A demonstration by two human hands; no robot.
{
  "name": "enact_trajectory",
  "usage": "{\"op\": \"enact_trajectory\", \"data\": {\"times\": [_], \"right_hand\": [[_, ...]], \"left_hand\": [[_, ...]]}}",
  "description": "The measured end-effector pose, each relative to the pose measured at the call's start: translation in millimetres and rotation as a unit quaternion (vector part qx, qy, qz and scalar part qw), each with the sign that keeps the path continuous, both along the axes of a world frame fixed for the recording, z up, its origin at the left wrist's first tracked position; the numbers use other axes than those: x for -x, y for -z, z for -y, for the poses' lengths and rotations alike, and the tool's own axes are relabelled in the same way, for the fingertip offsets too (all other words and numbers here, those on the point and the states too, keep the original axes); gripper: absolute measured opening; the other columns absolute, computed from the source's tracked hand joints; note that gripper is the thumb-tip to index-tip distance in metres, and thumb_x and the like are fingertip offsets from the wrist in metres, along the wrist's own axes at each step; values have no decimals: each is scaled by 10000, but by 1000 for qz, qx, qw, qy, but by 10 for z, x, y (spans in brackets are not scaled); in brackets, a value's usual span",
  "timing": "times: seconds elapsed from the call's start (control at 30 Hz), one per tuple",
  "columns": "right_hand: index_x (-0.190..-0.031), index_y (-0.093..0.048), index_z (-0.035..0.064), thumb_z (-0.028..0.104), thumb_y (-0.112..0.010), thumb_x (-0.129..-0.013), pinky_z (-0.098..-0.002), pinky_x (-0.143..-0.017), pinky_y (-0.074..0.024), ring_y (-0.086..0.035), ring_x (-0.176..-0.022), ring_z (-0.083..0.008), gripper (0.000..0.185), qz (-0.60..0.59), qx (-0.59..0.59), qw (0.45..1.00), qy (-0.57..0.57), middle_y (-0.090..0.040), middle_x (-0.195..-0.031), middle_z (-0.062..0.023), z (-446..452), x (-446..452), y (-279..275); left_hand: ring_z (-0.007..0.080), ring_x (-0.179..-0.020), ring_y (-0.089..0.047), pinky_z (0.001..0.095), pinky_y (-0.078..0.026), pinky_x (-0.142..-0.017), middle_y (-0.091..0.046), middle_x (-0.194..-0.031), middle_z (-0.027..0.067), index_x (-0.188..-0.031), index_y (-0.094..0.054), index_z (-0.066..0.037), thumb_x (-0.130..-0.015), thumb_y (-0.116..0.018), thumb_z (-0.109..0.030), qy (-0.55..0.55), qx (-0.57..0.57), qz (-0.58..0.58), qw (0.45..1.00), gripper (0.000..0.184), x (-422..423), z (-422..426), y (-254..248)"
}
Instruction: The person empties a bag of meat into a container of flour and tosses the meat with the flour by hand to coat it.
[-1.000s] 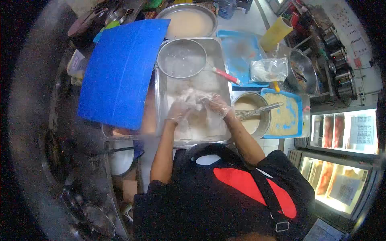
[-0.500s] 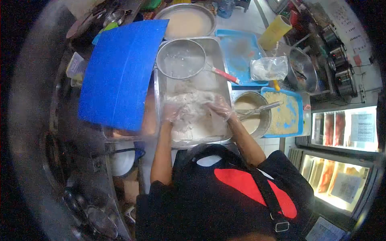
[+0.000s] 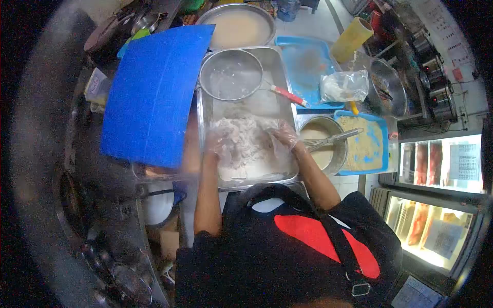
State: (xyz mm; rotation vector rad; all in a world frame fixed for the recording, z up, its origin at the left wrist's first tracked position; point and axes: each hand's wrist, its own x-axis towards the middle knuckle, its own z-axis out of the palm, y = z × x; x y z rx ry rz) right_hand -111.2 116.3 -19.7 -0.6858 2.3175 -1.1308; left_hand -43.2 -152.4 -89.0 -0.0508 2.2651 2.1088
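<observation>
Both hands wear clear plastic gloves and work inside a deep metal tray (image 3: 280,177) of white flour (image 3: 246,138). My left hand (image 3: 218,142) is at the left side of the heap, its fingers blurred and partly covered by flour. Opposite it, my right hand (image 3: 284,137) touches the heap's right edge with bent fingers; whether anything is between them does not show. Flour-coated lumps lie in the heap, too covered to name. A round mesh sieve (image 3: 231,74) with a red handle (image 3: 290,96) rests across the far part of the tray.
Left of the tray stands a big blue sheet (image 3: 151,97) over another tray. To the right are a pot of batter (image 3: 321,159) with a whisk (image 3: 334,137), a blue tray of crumbs (image 3: 359,141) and a bag of white powder (image 3: 344,86). A wide pan of pale liquid (image 3: 239,28) stands beyond.
Both hands have moved slightly apart, the right one a little up. The flour heap between them looks more spread and lumpy. The sieve stays in place.
</observation>
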Motion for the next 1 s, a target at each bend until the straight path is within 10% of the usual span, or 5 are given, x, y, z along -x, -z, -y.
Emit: {"op": "enact_trajectory", "data": {"times": [0.13,0.3,0.57,0.77,1.0], "right_hand": [[-1002,-522,52,339,-421,-787,-318,-741,-402,-524,-844,-226,373,-114,-162,977,-73,-546,-948,-145,130,137,-131],[-938,-537,-16,489,-503,-680,-336,-714,-417,-533,-832,-253,568,224,-337,914,-37,-543,-932,-178,464,361,14],[-866,-567,-21,396,-627,-602,-340,-706,-428,-549,-790,-263,497,44,-108,989,90,-569,-867,-186,410,-45,991],[-907,-535,-59,367,-478,-764,-305,-652,-424,-559,-763,-194,453,-151,165,971,83,-580,-806,-167,299,-84,-30],[-966,-539,2,210,-421,-803,-318,-778,-401,-550,-806,-252,289,341,235,907,83,-583,-898,-84,-303,-535,1364]], "left_hand": [[266,-765,-561,357,-434,-672,-581,-842,146,-921,-578,-67,-699,-495,-291,148,563,14,813,326,128,-290,-954],[292,-908,-501,360,-365,-807,-539,-954,173,-925,-568,-69,-752,-402,-362,127,373,120,911,379,116,-492,52],[269,-1049,-411,333,-302,-883,-421,-1152,157,-1089,-451,-13,-791,-390,-357,-41,134,232,963,459,-78,-641,394],[243,-996,-450,324,-342,-835,-475,-1078,162,-1049,-479,-21,-805,-376,-362,67,259,159,950,432,214,-272,-99],[228,-1002,-440,306,-331,-846,-455,-1130,108,-1155,-405,-86,-819,-305,-439,153,270,230,922,497,-212,-467,341]]}}
